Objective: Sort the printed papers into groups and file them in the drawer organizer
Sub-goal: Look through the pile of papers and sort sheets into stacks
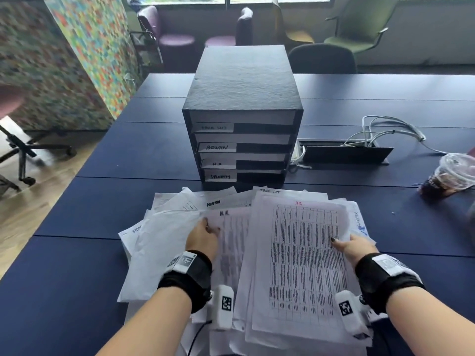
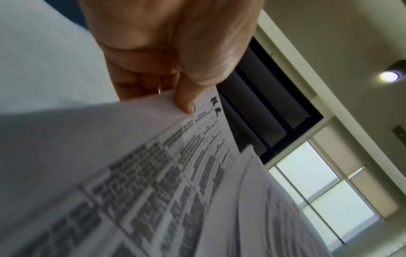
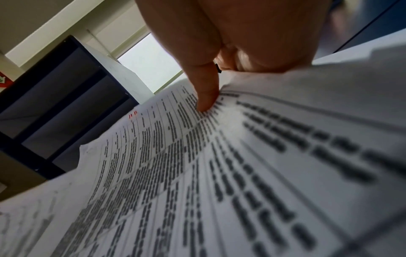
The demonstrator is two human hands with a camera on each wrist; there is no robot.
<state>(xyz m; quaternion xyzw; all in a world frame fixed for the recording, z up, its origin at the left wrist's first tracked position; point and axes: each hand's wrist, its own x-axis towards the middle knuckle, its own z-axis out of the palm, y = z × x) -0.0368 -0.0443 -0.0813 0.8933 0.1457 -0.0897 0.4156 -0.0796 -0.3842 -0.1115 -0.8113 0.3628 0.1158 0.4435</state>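
White printed papers (image 1: 195, 227) lie fanned across the near tabletop (image 1: 77, 214), just in front of the black drawer organizer (image 1: 243, 119). Left hand (image 1: 203, 238) pinches a sheet marked HR (image 1: 231, 242); right hand (image 1: 356, 246) grips a second HR sheet (image 1: 300, 258), thumb on top. Sorting step, nothing filed yet, I judge. Next: stack both HR sheets together, then reach for the HR drawer (image 1: 241, 163).

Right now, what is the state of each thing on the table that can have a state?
Black four-drawer organizer: upright, drawers look pushed in.
Loose white printed papers: unsorted, fanned on the blue table.
Table-printed sheet headed HR in red: gripped by right hand.
Sheet headed HR in black: pinched by left hand.
Clear plastic cup: lidded, partly full.
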